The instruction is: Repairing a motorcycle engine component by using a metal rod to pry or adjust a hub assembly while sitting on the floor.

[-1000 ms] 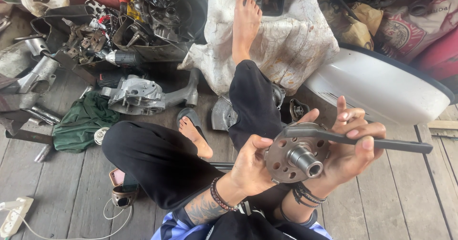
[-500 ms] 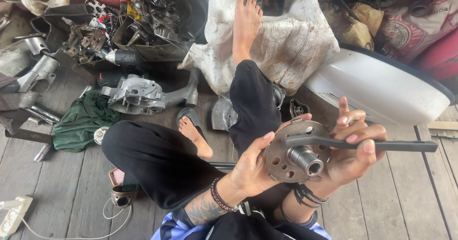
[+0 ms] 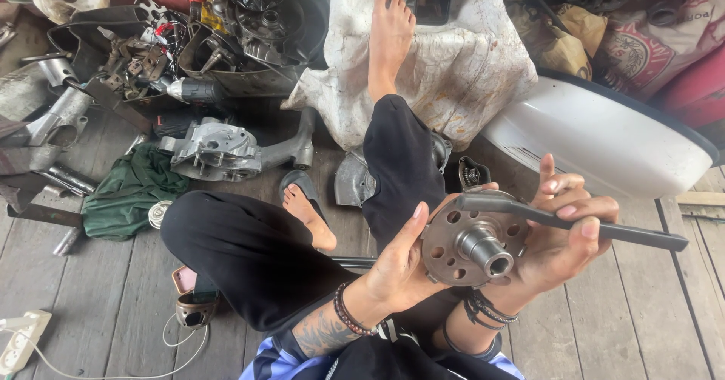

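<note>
- The work looks mid-way, judging by the pose: the round metal hub [image 3: 474,248], with its ring of holes and central sleeve, sits between both hands above the crossed legs, not yet set down on the wooden floor [image 3: 664,312].
- The left hand [image 3: 400,263] has its grip closed on the hub's left edge, thumb up along the rim.
- The right hand [image 3: 563,233] has its grip wrapped around a dark metal bar [image 3: 574,221], which lies across the hub's top and juts out to the right.
- Beyond the right grip lies a curved white panel [image 3: 596,134].
- Further off, up and right of that grip, is a printed tan sack [image 3: 649,40] with red markings.
- Far left of the left grip lies a crumpled green cloth [image 3: 128,191].
</note>
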